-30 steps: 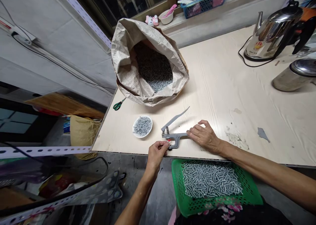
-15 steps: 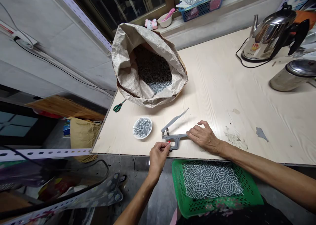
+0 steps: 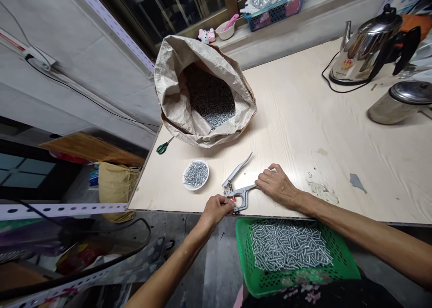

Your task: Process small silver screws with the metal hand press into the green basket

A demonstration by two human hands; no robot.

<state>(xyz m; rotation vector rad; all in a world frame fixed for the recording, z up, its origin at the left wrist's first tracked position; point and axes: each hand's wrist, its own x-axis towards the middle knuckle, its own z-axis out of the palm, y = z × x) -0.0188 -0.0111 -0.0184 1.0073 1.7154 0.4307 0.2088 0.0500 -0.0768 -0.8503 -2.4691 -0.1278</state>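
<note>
A grey hand press (image 3: 241, 192) with a spring and a raised lever lies tilted on the table, close to its front edge. My right hand (image 3: 276, 185) is closed round the far end of its lower handle. At the press's jaw, beside a small red part, my left hand (image 3: 218, 209) pinches its thumb and fingers together; whatever sits between the fingertips is hidden. Just left of the press stands a white bowl (image 3: 195, 189) of small silvery metal pins. A green basket (image 3: 246, 272) heaped with larger silvery metal pieces is below the table edge.
A big open woven sack (image 3: 172, 56) of metal pieces stands behind the bowl, with green-handled scissors (image 3: 163, 147) beside it. At the right back are a steel kettle (image 3: 366, 51) with a cord and a metal canister (image 3: 394, 103). The pale table (image 3: 297, 119) ends just before me.
The press has turned slightly, its lever tip shifting left and its jaw toward the table edge. My left hand and forearm have moved with the jaw; my right hand stays on the handle.
</note>
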